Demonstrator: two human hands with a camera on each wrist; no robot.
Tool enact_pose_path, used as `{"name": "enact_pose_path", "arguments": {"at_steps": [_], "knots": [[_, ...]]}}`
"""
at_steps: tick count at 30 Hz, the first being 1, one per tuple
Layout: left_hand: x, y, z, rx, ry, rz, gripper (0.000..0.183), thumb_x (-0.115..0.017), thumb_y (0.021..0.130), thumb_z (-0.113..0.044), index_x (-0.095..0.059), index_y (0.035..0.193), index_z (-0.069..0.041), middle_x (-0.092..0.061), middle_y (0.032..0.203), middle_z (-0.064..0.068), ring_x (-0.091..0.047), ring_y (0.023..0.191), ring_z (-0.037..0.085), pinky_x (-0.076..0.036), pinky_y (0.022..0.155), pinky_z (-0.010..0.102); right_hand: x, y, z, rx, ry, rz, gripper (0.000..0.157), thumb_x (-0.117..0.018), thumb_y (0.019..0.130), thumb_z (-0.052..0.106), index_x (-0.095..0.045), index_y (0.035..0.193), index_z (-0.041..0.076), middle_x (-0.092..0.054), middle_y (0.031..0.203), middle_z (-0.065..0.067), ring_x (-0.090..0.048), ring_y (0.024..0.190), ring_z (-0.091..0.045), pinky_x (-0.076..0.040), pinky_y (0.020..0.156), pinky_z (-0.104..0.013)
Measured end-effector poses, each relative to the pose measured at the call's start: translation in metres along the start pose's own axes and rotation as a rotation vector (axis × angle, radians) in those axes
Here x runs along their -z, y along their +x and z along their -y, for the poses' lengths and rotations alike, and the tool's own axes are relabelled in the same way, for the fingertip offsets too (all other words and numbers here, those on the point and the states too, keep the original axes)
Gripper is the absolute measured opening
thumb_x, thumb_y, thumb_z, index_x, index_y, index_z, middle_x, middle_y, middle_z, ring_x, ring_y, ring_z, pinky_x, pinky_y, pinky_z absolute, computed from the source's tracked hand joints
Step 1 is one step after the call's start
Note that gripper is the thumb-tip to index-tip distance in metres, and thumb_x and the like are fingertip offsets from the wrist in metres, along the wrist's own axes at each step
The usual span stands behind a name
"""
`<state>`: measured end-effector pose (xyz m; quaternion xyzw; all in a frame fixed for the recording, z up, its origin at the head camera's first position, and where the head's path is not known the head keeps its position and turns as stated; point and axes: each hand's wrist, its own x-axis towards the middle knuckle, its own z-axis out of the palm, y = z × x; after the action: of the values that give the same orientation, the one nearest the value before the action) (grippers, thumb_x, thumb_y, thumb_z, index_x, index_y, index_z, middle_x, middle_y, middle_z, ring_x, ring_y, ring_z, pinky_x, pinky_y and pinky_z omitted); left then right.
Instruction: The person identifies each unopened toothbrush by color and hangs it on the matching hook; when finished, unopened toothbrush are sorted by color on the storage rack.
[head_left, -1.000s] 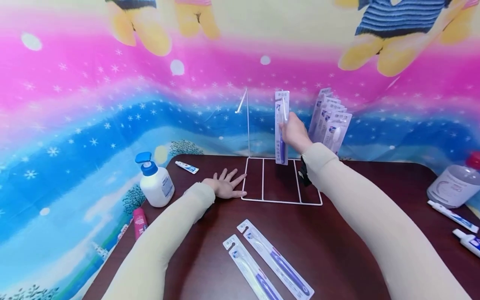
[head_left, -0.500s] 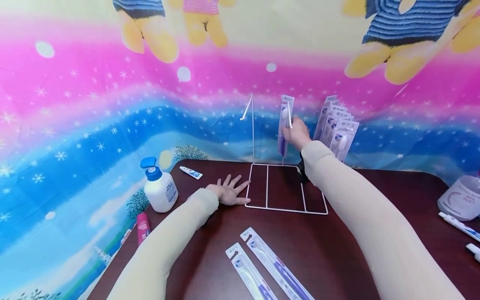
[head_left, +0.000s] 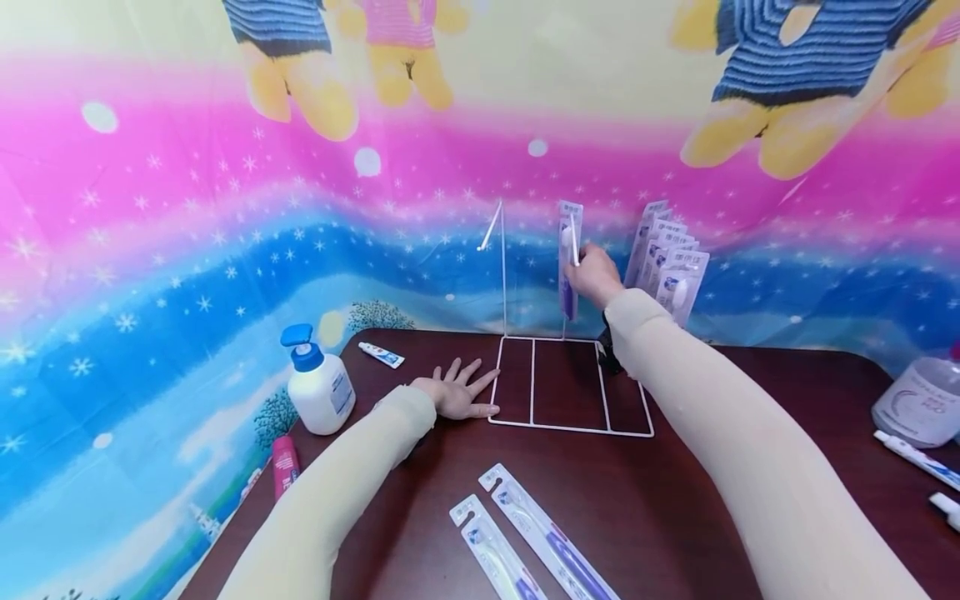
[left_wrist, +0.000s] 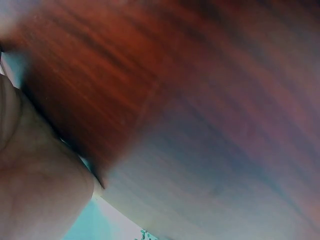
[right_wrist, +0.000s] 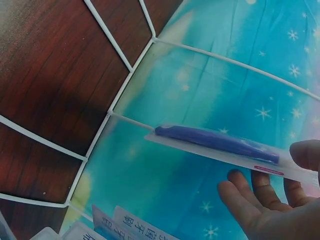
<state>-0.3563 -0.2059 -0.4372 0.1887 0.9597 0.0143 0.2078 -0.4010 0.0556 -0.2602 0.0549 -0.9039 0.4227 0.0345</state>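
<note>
My right hand [head_left: 597, 277] grips a packaged toothbrush [head_left: 567, 302] with a purple handle, upright at the middle prong of a white wire display rack [head_left: 570, 429]. In the right wrist view the thumb is on one side of the toothbrush pack [right_wrist: 215, 142] and the fingers on the other; its top lies out of frame. Flat on the table, my left hand [head_left: 456, 398] spreads its fingers, with fingertips at the left wire of the rack's base. Several toothbrush packs [head_left: 681, 287] hang at the rack's right side. The left prong [head_left: 490, 227] carries nothing.
Two toothbrush packs [head_left: 551, 537] lie on the dark wooden table [head_left: 420, 500] in front. A pump bottle [head_left: 321, 396], a small toothpaste tube [head_left: 381, 355] and a pink tube [head_left: 285, 467] are at left. At right are a clear bottle [head_left: 917, 404] and white tubes [head_left: 918, 458].
My right hand has moved the toothbrush pack back along the middle prong, toward the backdrop. The left hand has stayed on the table; the head view has shifted slightly.
</note>
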Motion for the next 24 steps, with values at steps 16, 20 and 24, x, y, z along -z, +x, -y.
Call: {"name": "enact_pose_path", "arguments": {"at_steps": [16,20,24], "knots": [[0.006,-0.004,-0.004,-0.016,-0.001,-0.001,0.082,-0.025,0.076,-0.081,0.008,0.143,-0.046,0.012,0.153,-0.001,0.012,0.136,0.034,0.001,0.102,0.062,-0.005,-0.132,0.002,0.216,-0.287,0.137,0.065,-0.059,0.088,0.035,-0.034,0.139,0.004,-0.049,0.117,-0.018,-0.053,0.1,-0.029,-0.044,0.084,-0.045],[0.004,0.0,0.0,-0.023,0.01,-0.014,0.084,-0.023,0.075,-0.083,0.008,0.143,-0.046,0.012,0.153,-0.001,0.011,0.136,0.035,0.001,0.101,0.063,-0.025,-0.195,-0.017,0.336,-0.468,0.307,0.06,-0.062,0.086,0.041,-0.048,0.131,0.004,-0.057,0.105,-0.012,-0.057,0.092,-0.023,-0.047,0.079,-0.04],[0.005,-0.005,-0.002,-0.018,0.024,-0.008,0.083,-0.022,0.076,-0.082,0.009,0.143,-0.045,0.011,0.153,-0.002,0.01,0.137,0.034,-0.001,0.103,0.06,-0.055,-0.249,-0.037,0.404,-0.588,0.437,0.068,-0.061,0.082,0.051,-0.051,0.13,0.003,-0.055,0.118,-0.017,-0.054,0.107,-0.029,-0.043,0.089,-0.045]]}}
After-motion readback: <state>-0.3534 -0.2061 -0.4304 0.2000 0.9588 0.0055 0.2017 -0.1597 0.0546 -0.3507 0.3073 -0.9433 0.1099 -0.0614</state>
